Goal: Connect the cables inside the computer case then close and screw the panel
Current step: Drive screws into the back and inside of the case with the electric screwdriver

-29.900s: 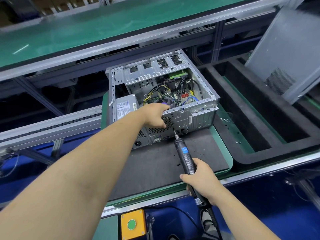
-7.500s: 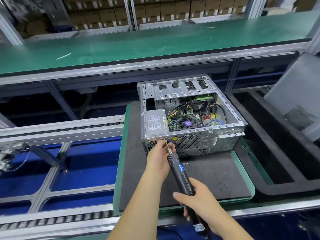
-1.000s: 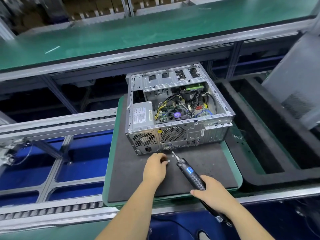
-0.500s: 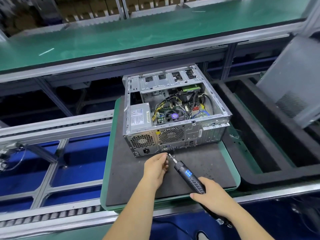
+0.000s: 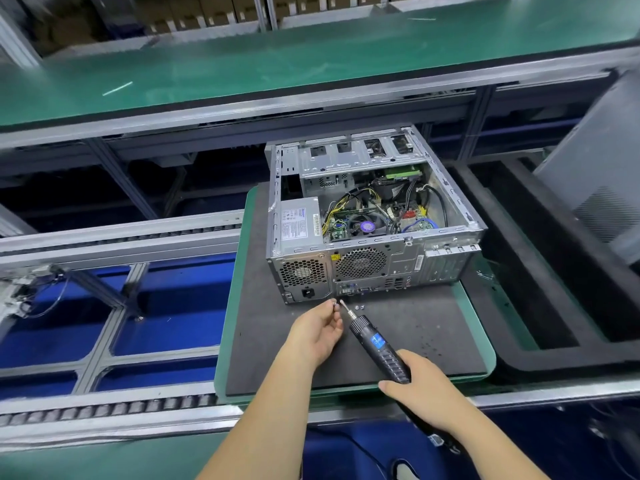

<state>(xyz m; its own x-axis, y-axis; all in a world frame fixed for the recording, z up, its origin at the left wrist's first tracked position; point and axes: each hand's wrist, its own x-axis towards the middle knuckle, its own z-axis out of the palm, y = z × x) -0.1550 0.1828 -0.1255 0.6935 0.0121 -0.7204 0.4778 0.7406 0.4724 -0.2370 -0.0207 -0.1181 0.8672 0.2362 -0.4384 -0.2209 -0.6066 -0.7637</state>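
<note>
**Open computer case on a padded pallet, screw held at the driver tip**

Workstation surface: a green-rimmed pallet [image 5: 479, 327] topped with a dark foam mat [image 5: 408, 341], sitting on a roller conveyor [image 5: 104, 408]. A green-topped bench [image 5: 277, 60] runs behind, with cartons on shelves beyond it. To the right lies a black foam tray [image 5: 554, 306], and the grey side panel [image 5: 602, 174] leans at the far right, off the case. The mat's near half is bare apart from 2 loose screws [image 5: 360, 307] just in front of the case.

The computer case [image 5: 374, 216] lies on its side at the pallet's far edge, open face up, cables and fan exposed. Its long axis runs away from the viewer; the rear ports face the person.

The left hand [image 5: 317, 336] pinches a small screw [image 5: 334, 304] at the tip of the electric screwdriver [image 5: 379, 346], which the right hand [image 5: 424, 396] grips around its handle, bit pointing up-left toward the case.
</note>
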